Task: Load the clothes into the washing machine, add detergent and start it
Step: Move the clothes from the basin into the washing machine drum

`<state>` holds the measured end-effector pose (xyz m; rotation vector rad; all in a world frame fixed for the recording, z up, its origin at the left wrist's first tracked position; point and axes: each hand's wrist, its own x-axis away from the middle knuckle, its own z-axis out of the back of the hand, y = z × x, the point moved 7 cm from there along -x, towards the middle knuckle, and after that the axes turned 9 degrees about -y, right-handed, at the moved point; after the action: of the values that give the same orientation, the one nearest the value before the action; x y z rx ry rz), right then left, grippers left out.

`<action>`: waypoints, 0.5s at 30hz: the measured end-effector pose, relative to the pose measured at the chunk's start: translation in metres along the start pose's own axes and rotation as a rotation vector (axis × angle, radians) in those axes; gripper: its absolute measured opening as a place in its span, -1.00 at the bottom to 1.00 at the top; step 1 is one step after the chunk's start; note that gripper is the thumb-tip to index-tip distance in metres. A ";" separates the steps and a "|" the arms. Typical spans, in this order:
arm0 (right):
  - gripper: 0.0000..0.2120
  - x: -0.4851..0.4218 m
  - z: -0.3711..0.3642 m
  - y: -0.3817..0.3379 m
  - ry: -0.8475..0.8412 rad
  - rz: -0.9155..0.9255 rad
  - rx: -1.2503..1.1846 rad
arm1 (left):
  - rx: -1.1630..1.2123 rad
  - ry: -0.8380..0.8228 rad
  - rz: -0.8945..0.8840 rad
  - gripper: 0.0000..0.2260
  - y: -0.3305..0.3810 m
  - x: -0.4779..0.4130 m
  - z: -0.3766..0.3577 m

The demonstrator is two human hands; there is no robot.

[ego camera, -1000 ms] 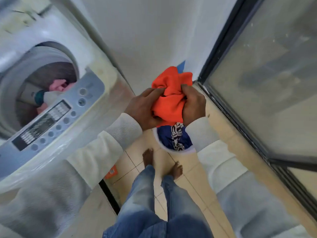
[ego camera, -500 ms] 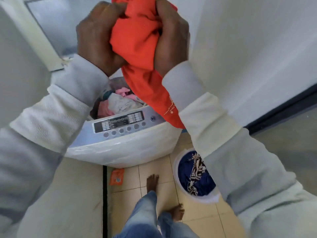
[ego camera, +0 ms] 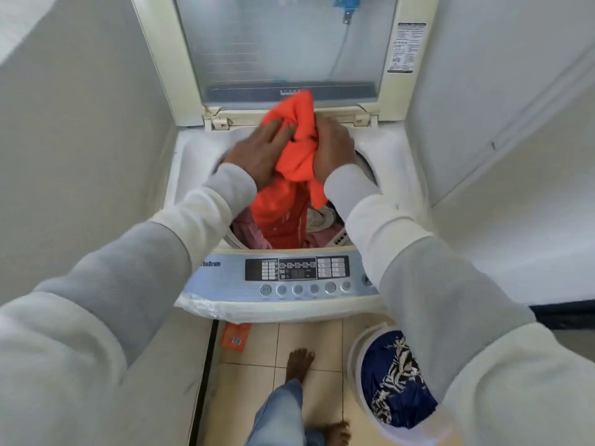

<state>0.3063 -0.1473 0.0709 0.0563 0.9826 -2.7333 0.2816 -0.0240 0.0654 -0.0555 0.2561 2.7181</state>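
Observation:
An orange garment (ego camera: 291, 162) is bunched between my two hands above the open drum of the top-loading washing machine (ego camera: 199, 149). My left hand (ego camera: 257, 152) holds its left side and my right hand (ego camera: 331, 149) grips its right side. The cloth's lower end hangs down into the drum, onto pink and white clothes (ego camera: 248, 233). The lid (ego camera: 283, 46) stands upright at the back. The control panel (ego camera: 296, 275) runs along the front edge.
A white laundry basket (ego camera: 357, 371) with a dark blue patterned garment (ego camera: 392, 378) sits on the tiled floor at the lower right. An orange packet (ego camera: 235, 338) lies on the floor by the machine's base. Walls close in on both sides. My bare feet are below.
Both hands carried the orange garment from above the basket, up and over to the machine, then lowered it over the drum. The view swung to face the washer.

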 end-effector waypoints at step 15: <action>-0.32 0.060 -0.063 0.077 -0.354 -0.246 0.476 | -0.319 -0.318 0.121 -0.35 0.017 0.012 -0.110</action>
<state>0.2636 -0.1774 -0.0327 -0.4786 0.2484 -2.9876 0.2635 -0.0549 -0.0409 0.3086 -0.2751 2.8070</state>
